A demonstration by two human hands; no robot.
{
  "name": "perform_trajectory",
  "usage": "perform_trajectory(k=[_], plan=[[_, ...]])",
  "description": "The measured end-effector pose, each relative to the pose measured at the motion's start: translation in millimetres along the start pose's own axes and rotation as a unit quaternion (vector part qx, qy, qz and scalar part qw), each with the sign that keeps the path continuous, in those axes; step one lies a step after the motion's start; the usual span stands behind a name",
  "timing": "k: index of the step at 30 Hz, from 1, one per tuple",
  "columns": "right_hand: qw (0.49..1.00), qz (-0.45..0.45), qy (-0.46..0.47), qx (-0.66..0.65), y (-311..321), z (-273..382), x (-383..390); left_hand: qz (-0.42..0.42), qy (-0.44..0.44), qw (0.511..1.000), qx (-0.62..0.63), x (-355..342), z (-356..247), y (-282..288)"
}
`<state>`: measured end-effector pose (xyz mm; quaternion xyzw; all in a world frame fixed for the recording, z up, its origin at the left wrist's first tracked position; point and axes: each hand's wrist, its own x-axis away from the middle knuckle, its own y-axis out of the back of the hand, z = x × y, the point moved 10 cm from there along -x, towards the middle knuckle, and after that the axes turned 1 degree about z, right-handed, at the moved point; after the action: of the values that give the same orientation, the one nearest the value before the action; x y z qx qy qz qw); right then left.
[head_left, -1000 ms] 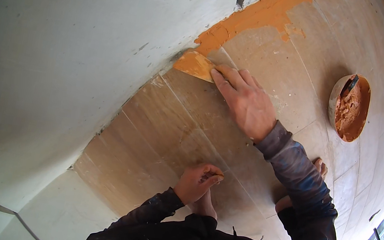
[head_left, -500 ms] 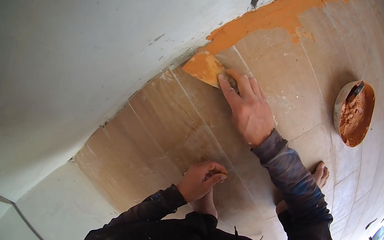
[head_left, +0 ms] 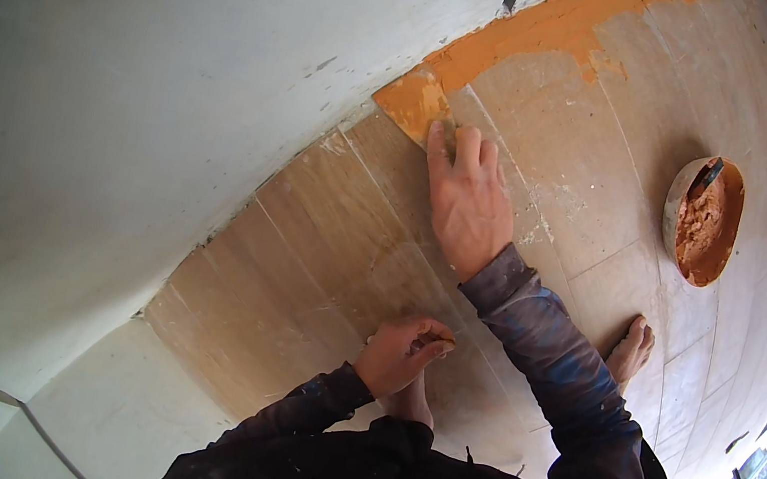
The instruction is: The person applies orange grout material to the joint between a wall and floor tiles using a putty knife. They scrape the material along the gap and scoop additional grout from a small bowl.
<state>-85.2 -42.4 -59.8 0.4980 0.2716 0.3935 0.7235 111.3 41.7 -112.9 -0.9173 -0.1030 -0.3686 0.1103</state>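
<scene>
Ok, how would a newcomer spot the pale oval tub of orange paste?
On the brown tiled floor, look right of the bare right hand. There sits the pale oval tub. Unlike the flat, orange-smeared spreader, it is hollow, holding orange paste.

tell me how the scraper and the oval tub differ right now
The scraper is flat and angular, while the tub is hollow and rounded. The right hand holds the scraper at the foot of the wall; the tub stands unheld on the floor. The scraper carries a thin orange smear, the tub a thick mass of paste. Both are stained orange.
</scene>
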Motion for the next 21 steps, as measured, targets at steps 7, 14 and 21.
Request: perform_trajectory(k=[7, 14, 21], plan=[[0.994, 0.04, 0.032, -0.101, 6.6, 20.2, 40.7, -0.014, -0.037, 0.999, -0.027, 2.4, -0.1, 4.7], [0.987, -0.06, -0.029, -0.143, 27.8, -36.8, 17.2, -0.013, -0.049, 0.998, -0.034, 5.3, -7.0, 1.3], [0.989, -0.007, 0.068, -0.133, -4.2, 17.8, 33.7, -0.025, -0.031, 0.999, -0.028, 5.6, 2.0, 4.1]])
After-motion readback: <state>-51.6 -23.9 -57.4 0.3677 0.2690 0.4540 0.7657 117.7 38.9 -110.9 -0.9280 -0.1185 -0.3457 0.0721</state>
